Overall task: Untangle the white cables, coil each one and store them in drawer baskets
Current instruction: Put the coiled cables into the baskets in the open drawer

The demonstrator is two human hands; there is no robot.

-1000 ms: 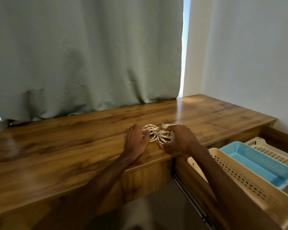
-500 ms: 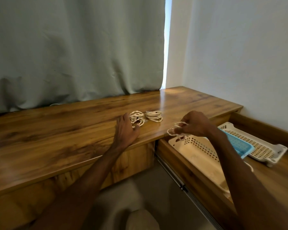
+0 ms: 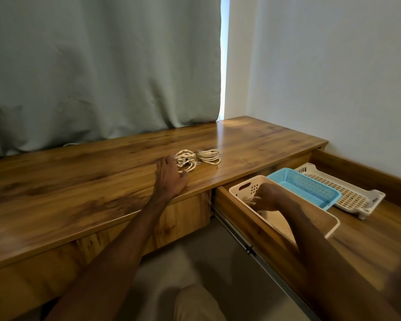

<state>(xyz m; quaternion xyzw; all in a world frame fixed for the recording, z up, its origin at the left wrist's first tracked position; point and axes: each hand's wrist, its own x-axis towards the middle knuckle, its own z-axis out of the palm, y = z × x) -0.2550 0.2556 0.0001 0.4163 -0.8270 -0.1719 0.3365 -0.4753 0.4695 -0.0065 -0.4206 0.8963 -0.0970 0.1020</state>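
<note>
The left hand (image 3: 170,177) lies palm down on the desk (image 3: 79,181) near its front edge, fingers spread and loose, gripping nothing; its fingertips touch the nearer of two coiled white cables. That left coil (image 3: 185,160) looks twisted and a bit untidy, and the right coil (image 3: 209,156) sits just beside it, neater and apart from the hand. The right hand (image 3: 265,197) reaches down into the cream basket (image 3: 243,187) in the open drawer (image 3: 245,218), fingers curled around a pale blur that seems to be a third cable (image 3: 252,199) — motion smear hides whether the grip is tight or letting go, so I cannot tell. Next to the cream basket, farther right, sits a blue basket (image 3: 303,186), and beyond it a white basket (image 3: 347,195) with slotted holes, partly under the blue one's edge. Behind the desk hangs a grey-green curtain (image 3: 102,66), with a bright slit of window at its right edge and a plain wall (image 3: 333,66) beyond.
</note>
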